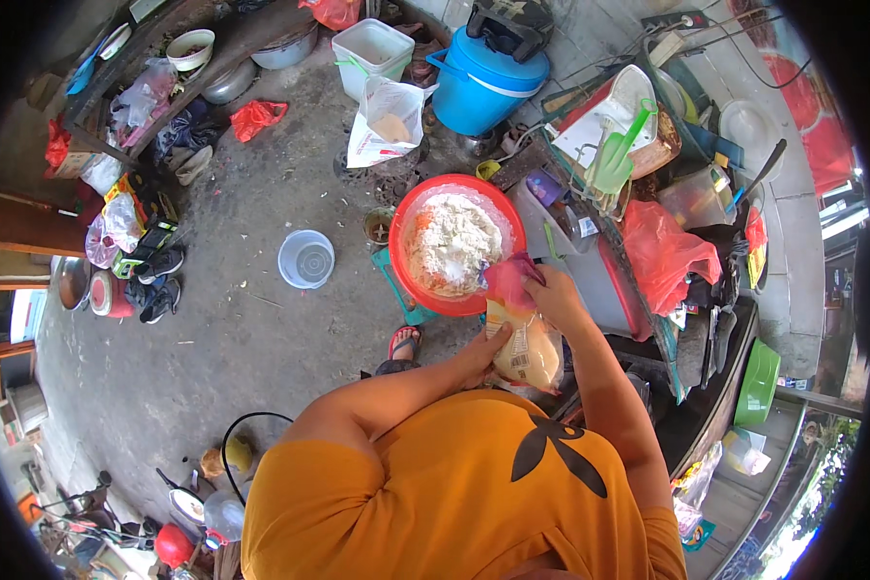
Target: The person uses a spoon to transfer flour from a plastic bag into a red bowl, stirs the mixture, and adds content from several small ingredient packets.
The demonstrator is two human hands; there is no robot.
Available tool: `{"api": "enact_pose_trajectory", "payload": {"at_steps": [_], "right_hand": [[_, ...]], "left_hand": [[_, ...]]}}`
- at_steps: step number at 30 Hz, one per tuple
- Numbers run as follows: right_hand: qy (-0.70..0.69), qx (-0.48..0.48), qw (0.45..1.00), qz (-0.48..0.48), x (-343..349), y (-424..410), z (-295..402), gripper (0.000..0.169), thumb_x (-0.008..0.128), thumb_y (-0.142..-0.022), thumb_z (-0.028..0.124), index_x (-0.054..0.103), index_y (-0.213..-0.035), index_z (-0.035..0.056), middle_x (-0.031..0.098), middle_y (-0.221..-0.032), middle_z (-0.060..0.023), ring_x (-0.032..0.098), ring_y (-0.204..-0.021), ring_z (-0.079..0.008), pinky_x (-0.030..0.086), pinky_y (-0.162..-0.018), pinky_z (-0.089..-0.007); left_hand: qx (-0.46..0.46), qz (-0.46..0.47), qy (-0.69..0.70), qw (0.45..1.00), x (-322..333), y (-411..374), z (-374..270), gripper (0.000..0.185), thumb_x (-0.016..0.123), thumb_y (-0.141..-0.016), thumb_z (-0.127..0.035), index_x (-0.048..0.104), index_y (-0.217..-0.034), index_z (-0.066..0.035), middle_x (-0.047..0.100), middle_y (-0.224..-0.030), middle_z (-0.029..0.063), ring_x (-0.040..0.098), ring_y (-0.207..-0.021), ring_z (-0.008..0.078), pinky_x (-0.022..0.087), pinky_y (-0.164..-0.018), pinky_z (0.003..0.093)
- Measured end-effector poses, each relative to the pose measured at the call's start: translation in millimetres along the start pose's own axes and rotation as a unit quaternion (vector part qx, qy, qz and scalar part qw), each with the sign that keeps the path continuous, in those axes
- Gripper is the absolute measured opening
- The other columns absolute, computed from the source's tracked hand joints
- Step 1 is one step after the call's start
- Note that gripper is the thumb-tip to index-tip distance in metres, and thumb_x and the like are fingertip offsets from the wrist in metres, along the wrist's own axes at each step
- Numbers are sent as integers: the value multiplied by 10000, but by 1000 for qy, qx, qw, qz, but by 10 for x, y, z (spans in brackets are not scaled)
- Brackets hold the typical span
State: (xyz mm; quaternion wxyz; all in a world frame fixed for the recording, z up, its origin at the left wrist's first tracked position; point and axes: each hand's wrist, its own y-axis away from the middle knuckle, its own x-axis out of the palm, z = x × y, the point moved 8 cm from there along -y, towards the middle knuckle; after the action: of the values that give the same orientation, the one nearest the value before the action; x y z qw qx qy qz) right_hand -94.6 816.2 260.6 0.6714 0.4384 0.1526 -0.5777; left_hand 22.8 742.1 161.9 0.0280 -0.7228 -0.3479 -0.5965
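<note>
My left hand [484,354] grips the side of a printed clear plastic bag [528,355] of pale yellowish contents. It is held in front of my orange shirt. At the bag's upper end, my right hand [551,290] pinches a crumpled pink plastic wrapper [511,283]. I cannot tell if this wrapper is part of the bag. Its tip reaches over the near right rim of a red plastic basin [400,270]. Inside the basin lies a heap of white flour-like powder [457,239], with orange bits [424,219] showing at its edge.
A teal stand [406,297] shows beside the basin. Left of it, a small clear bucket [306,259] stands on the concrete floor. Beyond are an opened white sack [388,130] and a blue cooler jug [489,80]. A cluttered bench with a red plastic bag [667,254] lies to the right.
</note>
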Motion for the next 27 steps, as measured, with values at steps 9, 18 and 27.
{"api": "enact_pose_trajectory", "payload": {"at_steps": [9,18,27], "right_hand": [[-25,-19,999,5,-63,-48,36,314,593,-822,237,595,-1024,-4,636,-804,-139,593,-723,-195,455,-666,-326],[-24,-5,999,21,-96,-116,-14,319,591,-826,246,587,-1023,-5,630,-855,-194,610,-765,-274,459,-700,-356],[-59,-25,997,51,-63,-43,-43,309,587,-840,215,574,-1048,-13,633,-838,-141,590,-725,-189,459,-670,-326]], "left_hand": [[37,-52,-45,997,-42,-26,-57,492,425,-904,-453,309,-1295,-178,526,-1148,3,560,-1001,156,528,-753,368],[73,-90,-57,992,56,60,-148,506,449,-910,-412,273,-1316,-167,520,-1162,28,566,-975,161,535,-681,348],[106,-81,-50,990,16,54,-107,478,510,-910,-290,319,-1285,-64,514,-1168,69,514,-1044,176,439,-877,340]]}}
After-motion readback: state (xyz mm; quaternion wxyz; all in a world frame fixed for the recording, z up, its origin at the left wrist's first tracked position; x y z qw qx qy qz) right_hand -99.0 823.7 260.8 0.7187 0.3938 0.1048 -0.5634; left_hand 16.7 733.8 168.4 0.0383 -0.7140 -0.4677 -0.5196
